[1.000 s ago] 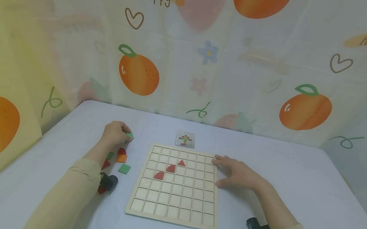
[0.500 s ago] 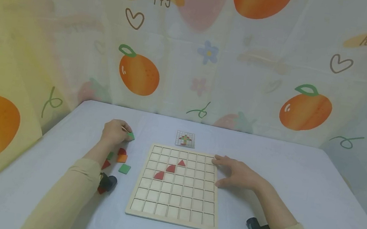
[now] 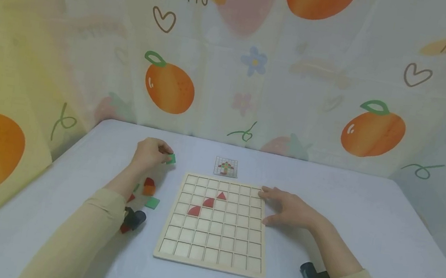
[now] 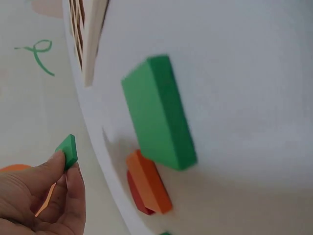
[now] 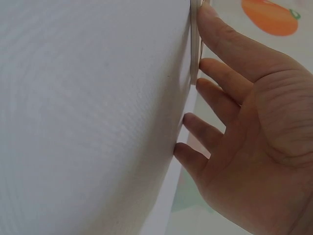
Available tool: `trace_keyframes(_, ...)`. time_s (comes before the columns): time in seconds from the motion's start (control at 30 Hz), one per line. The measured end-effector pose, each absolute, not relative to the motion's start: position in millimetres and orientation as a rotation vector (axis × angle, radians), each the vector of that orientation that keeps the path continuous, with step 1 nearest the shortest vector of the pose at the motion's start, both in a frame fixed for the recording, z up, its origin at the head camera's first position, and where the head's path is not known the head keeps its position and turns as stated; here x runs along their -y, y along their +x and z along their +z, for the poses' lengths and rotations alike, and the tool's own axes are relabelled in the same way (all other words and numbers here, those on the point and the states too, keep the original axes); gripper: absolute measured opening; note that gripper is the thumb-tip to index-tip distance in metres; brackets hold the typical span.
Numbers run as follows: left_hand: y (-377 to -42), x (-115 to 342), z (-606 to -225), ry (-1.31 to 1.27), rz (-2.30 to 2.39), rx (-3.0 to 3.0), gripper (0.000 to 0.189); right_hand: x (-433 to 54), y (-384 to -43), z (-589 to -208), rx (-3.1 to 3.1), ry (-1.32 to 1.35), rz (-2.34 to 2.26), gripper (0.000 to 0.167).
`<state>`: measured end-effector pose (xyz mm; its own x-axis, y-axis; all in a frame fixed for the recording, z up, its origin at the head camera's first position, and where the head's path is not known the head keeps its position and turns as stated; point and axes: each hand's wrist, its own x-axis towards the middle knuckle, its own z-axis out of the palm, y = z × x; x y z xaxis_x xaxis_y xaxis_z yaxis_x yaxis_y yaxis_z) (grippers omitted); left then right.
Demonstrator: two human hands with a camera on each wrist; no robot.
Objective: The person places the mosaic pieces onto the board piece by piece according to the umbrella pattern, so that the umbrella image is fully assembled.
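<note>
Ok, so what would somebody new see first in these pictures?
Probably the printed oranges on the backdrop, up behind the table. Next, the wooden grid board in the middle, where two red quarter-circles and a red triangle make a slanting line. The left hand, left of the board, pinches a green tile; the right hand touches the board's right edge.

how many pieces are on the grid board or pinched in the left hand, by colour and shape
Red quarter circles on the grid board: 2
Red triangle on the grid board: 1
Green piece pinched in the left hand: 1
Total: 4
</note>
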<state>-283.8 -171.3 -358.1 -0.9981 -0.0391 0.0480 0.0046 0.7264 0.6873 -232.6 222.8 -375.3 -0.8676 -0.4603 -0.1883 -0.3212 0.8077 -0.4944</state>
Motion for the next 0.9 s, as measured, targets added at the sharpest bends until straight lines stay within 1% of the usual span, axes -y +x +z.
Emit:
trace_keyframes(0.47,-278,133,-346,-0.211,-1.358,2.873,0.018,-229,-233,-375,-2.695,-0.649,-0.666,0.076)
trace_keyframes(0.9,-264,103,-345,-0.339,-1.461,2.932,0.016,-227,-235,-378,-2.686,-0.639,-0.681,0.076)
